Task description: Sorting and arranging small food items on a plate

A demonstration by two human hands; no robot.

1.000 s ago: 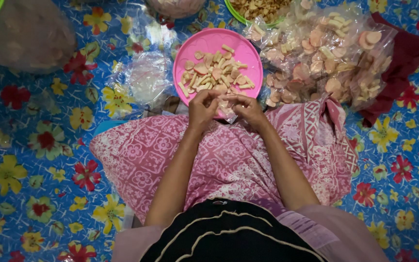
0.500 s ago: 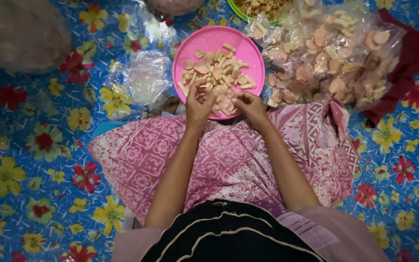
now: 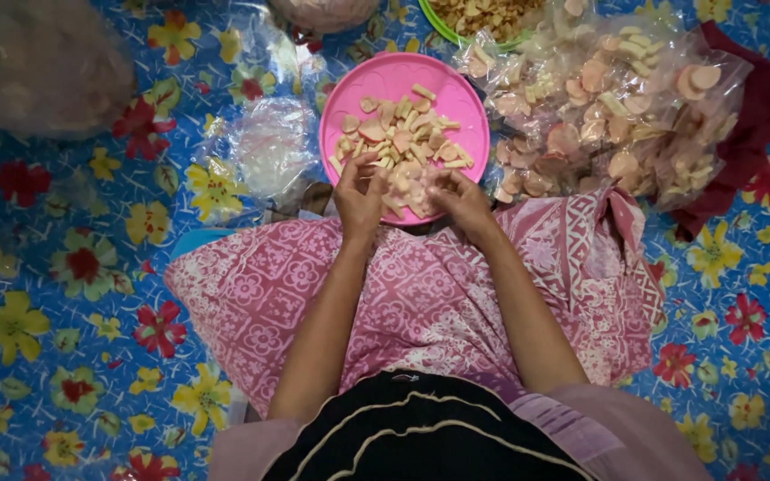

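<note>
A round pink plate (image 3: 438, 76) lies on the flowered mat just past my lap, heaped with pale and pinkish cracker pieces (image 3: 403, 138). My left hand (image 3: 360, 191) rests over the plate's near edge with fingers curled among the crackers. My right hand (image 3: 461, 198) is beside it, fingers bent down on the pieces at the near rim. The two hands almost touch. What exactly sits in each palm is hidden by the fingers.
A large clear plastic bag of crackers (image 3: 608, 107) lies to the right on a dark red cloth (image 3: 759, 116). Empty clear bags (image 3: 265, 147) lie left of the plate. A green bowl (image 3: 483, 18) of snacks sits behind. A pink patterned cloth (image 3: 421, 294) covers my lap.
Both hands have stayed at the plate's near edge, with fingers shifting slightly among the crackers. The view has tilted a little.
</note>
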